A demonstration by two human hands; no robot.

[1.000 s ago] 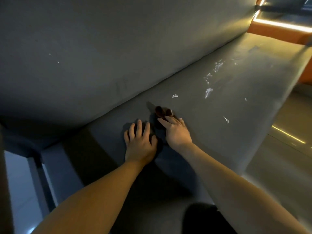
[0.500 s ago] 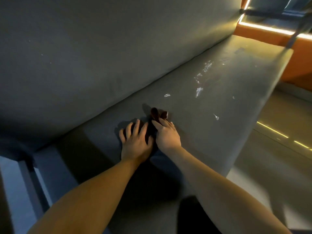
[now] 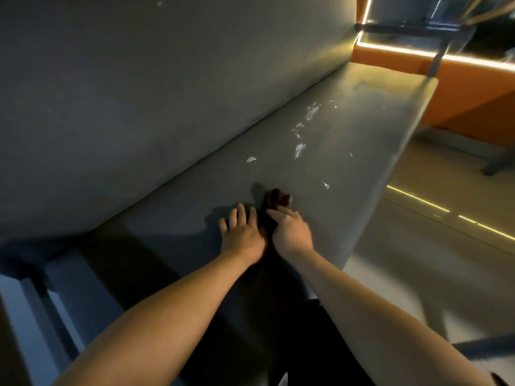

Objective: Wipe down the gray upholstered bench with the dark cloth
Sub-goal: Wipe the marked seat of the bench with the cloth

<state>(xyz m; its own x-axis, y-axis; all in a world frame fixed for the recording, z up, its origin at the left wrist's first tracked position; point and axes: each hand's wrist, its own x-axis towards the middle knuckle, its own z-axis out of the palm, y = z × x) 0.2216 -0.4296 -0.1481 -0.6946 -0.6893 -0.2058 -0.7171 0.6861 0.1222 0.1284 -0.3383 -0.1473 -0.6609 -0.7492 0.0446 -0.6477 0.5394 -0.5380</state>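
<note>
The gray upholstered bench (image 3: 348,140) runs from lower left to upper right, with a tall gray backrest (image 3: 167,93) on its left. A dark cloth (image 3: 276,199) lies bunched on the seat, partly hidden between and under my hands. My left hand (image 3: 242,232) lies flat on the seat with straight fingers, just left of the cloth. My right hand (image 3: 289,231) rests on the cloth with fingers extended over it. White smears and flecks (image 3: 301,147) mark the seat beyond the cloth.
An orange upholstered unit (image 3: 459,87) with lit strip lights stands at the bench's far end. The tan floor (image 3: 446,232) with glowing lines lies to the right of the seat edge. A dark frame and pale panel (image 3: 36,302) sit at lower left.
Both hands stay side by side on the seat with the cloth. The camera view has drifted, so the bench's far end and floor show more.
</note>
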